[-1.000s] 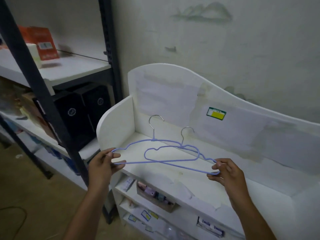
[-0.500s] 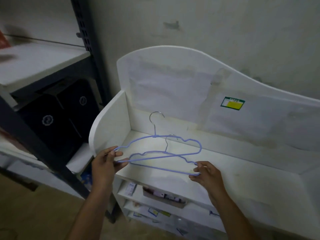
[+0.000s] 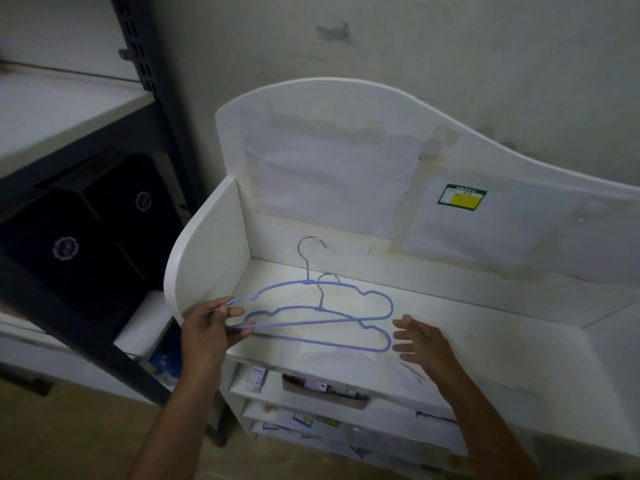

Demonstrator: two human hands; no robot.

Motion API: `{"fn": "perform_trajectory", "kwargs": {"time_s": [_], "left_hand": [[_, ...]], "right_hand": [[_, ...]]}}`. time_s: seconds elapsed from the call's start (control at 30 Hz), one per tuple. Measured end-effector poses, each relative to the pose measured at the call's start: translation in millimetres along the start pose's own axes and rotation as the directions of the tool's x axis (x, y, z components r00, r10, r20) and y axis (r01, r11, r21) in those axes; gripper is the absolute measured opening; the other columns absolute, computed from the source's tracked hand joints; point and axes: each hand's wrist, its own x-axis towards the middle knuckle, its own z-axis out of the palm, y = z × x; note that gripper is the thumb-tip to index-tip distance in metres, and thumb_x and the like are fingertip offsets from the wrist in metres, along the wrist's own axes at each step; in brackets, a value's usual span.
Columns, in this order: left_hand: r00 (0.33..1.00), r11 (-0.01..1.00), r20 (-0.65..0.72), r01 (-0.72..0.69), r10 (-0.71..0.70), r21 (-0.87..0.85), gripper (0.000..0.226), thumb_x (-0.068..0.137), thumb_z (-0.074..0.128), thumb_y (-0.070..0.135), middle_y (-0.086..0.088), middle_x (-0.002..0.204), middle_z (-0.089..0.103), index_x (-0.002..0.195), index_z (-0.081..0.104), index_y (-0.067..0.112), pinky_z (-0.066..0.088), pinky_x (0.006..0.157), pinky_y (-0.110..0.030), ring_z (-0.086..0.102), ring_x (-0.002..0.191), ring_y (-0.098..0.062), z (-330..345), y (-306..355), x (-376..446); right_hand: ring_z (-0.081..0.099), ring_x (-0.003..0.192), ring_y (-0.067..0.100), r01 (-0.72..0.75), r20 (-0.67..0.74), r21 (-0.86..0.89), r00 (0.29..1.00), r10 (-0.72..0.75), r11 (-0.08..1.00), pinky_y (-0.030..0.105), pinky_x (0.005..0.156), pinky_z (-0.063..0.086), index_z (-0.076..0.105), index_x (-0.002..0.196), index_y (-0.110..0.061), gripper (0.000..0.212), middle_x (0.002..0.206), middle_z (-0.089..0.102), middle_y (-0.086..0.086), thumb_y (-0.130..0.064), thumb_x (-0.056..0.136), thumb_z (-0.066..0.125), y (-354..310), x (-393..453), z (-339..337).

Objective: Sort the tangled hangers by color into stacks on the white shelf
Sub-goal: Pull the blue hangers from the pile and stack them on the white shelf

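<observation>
Two purple wire hangers with silver hooks overlap on the top of the white shelf (image 3: 485,327). The far hanger (image 3: 389,303) has its hook up against the shelf's back panel. The near hanger (image 3: 377,348) lies across it, closer to the front edge. My left hand (image 3: 207,327) pinches the left ends of both hangers at the shelf's left front corner. My right hand (image 3: 420,341) hovers just right of the hangers' right ends, fingers spread and straight, holding nothing.
A green and yellow label (image 3: 461,198) sticks to the shelf's back panel. Lower tiers hold a tray of small packets (image 3: 323,393). On the left stands a dark metal rack (image 3: 145,74) with black boxes (image 3: 79,237). The wall rises behind.
My right hand has let go of the hangers' right ends and opened beside them. The hangers now lie lower, on the shelf top, with my left hand still holding them.
</observation>
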Motion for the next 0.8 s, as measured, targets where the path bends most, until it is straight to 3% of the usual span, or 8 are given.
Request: {"fn": "perform_trajectory", "kwargs": {"time_s": [0.23, 0.33, 0.47, 0.63, 0.8], "left_hand": [[0.997, 0.997, 0.06, 0.051, -0.055, 0.061, 0.018, 0.1, 0.044, 0.0, -0.013, 0.079, 0.065, 0.097, 0.062, 0.0, 0.058, 0.051, -0.027, 0.064, 0.063, -0.037, 9.9, -16.6, 9.6], [0.996, 0.994, 0.058, 0.069, -0.074, 0.08, 0.018, 0.099, 0.043, -0.002, -0.018, 0.081, 0.062, 0.098, 0.061, -0.004, 0.057, 0.048, -0.026, 0.063, 0.059, -0.035, 15.4, -25.1, 14.2], [0.99, 0.989, 0.082, 0.104, -0.113, 0.106, 0.018, 0.099, 0.045, -0.001, -0.018, 0.081, 0.063, 0.098, 0.062, -0.004, 0.058, 0.049, -0.027, 0.066, 0.049, -0.026, 19.8, -33.5, 21.4], [0.988, 0.983, 0.088, 0.116, -0.129, 0.142, 0.018, 0.1, 0.045, 0.0, -0.019, 0.081, 0.062, 0.099, 0.062, -0.005, 0.058, 0.047, -0.029, 0.065, 0.047, -0.024, 24.0, -42.2, 29.6], [0.994, 0.95, 0.082, 0.046, -0.074, 0.308, 0.028, 0.1, 0.043, -0.001, -0.018, 0.081, 0.064, 0.085, 0.066, 0.004, 0.057, 0.045, -0.029, 0.062, 0.063, -0.033, 27.3, -52.1, 39.6]], "right_hand": [[0.069, 0.094, 0.025, 0.14, -0.073, -0.065, 0.987, -0.145, 0.988, 0.037, 0.085, 0.053, 0.066, 0.105, -0.016, 0.023, 0.104, 0.071, 0.009, -0.028, 0.102, 0.047, -7.1, -5.1, -20.8], [0.068, 0.095, 0.019, 0.215, -0.104, -0.184, 0.966, -0.236, 0.959, 0.039, 0.092, 0.052, 0.066, 0.106, -0.022, 0.019, 0.102, 0.071, -0.001, -0.033, 0.099, 0.052, -9.9, -9.7, -26.6], [0.062, 0.096, 0.01, 0.274, -0.103, -0.404, 0.934, -0.341, 0.873, 0.024, 0.082, 0.042, 0.062, 0.114, -0.025, 0.021, 0.104, 0.066, -0.008, -0.033, 0.095, 0.059, -19.9, -20.6, -27.6], [0.063, 0.098, 0.001, 0.326, -0.092, -0.396, 0.916, -0.391, 0.858, 0.019, 0.083, 0.044, 0.062, 0.114, -0.025, 0.022, 0.108, 0.067, -0.01, -0.029, 0.093, 0.063, -22.9, -20.0, -22.8], [0.061, 0.097, -0.004, 0.329, -0.059, -0.401, 0.922, -0.383, 0.855, 0.01, 0.078, 0.041, 0.061, 0.115, -0.025, 0.021, 0.109, 0.066, -0.011, -0.029, 0.094, 0.062, -20.6, -16.1, -17.2]]}}
